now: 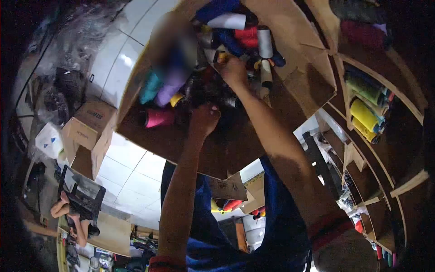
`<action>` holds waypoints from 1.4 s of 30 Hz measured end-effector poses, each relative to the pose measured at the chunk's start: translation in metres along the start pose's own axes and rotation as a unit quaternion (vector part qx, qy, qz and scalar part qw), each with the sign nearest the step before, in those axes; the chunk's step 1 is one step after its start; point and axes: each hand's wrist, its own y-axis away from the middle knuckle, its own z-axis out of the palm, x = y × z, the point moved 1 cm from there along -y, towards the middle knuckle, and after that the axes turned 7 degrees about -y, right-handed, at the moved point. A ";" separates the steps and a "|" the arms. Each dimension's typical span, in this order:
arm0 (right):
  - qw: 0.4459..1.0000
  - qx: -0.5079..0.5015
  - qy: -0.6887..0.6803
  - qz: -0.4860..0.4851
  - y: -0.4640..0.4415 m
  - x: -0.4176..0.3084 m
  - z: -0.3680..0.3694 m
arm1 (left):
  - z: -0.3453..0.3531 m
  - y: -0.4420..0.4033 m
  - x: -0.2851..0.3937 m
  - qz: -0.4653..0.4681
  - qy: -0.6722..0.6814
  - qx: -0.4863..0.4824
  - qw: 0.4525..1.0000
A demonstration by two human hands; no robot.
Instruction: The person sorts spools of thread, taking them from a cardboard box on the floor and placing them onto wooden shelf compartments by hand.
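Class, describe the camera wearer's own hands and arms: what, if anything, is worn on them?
The left hand and right hand are ungloved, and both forearms are bare. A reddish sleeve edge shows higher up each arm. It is too dim to make out any rings.

My large box (294,50) is matt brown cardboard; the pink spool (161,118) is wound with smooth-looking thread. I see glossy white floor tiles (131,177), crinkled, shiny clear plastic sheeting (77,34), and my shorts (285,213), soft blue cloth.
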 end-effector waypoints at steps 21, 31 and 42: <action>0.990 0.021 0.134 -0.035 0.023 0.040 -0.063 | -0.054 0.067 0.073 -0.267 0.488 -0.032 0.831; 0.931 -0.008 0.324 -0.169 -0.015 0.151 0.028 | -0.021 0.071 0.076 -0.159 0.423 -0.092 0.887; 0.936 -0.325 -0.098 0.095 0.027 0.062 -0.090 | -0.036 0.063 0.050 -0.299 0.532 0.013 0.792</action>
